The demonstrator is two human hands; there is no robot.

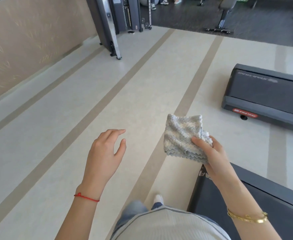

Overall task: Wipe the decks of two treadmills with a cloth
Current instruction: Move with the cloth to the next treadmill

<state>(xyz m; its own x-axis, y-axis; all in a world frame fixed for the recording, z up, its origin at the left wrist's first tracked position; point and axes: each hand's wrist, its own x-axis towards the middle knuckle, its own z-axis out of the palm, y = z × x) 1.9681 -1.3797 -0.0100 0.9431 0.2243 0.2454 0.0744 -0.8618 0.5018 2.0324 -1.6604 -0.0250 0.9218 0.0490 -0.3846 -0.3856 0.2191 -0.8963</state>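
My right hand [211, 156] grips a folded pale grey-blue cloth [182, 135], held in the air above the floor. My left hand [106, 149] hangs open beside it, fingers apart, holding nothing. Two dark grey treadmills lie to the right. The rear end of the far treadmill [266, 94] shows its black belt and a red logo badge on the side. The near treadmill [266, 201] sits at the lower right, partly hidden by my right forearm. The cloth touches neither deck.
Pale floor [90, 118] with tan stripes stretches ahead. A beige wall [21, 49] runs along the left. A weight machine [118, 19] stands at the back, an exercise bike base [218, 28] on dark flooring farther right. My shoe [158, 199] shows below.
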